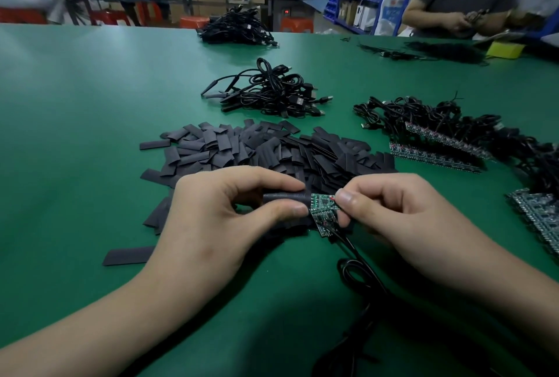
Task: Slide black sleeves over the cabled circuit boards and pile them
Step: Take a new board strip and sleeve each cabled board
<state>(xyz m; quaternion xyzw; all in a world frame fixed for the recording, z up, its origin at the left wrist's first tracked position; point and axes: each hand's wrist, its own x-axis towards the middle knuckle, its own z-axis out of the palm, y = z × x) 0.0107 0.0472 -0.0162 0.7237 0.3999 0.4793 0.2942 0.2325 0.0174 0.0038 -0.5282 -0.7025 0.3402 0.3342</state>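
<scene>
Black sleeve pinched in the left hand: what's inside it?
The small green circuit board enters the soft black sleeve at its open end. The sleeve and fingers of the left hand hide how far it reaches.

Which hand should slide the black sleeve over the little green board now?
Probably the left hand: it grips the sleeve, whose mouth meets the board, while the right hand pinches the board.

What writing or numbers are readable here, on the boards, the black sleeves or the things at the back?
Nothing here can be read for certain.
Circuit board: tiny markings, too small to read.
Black sleeve being slid onto it: faint print, unreadable.
Red display on a device in the background: glowing digits, too blurred.
White bag by the blue shelves: blue print, too blurred.
</scene>
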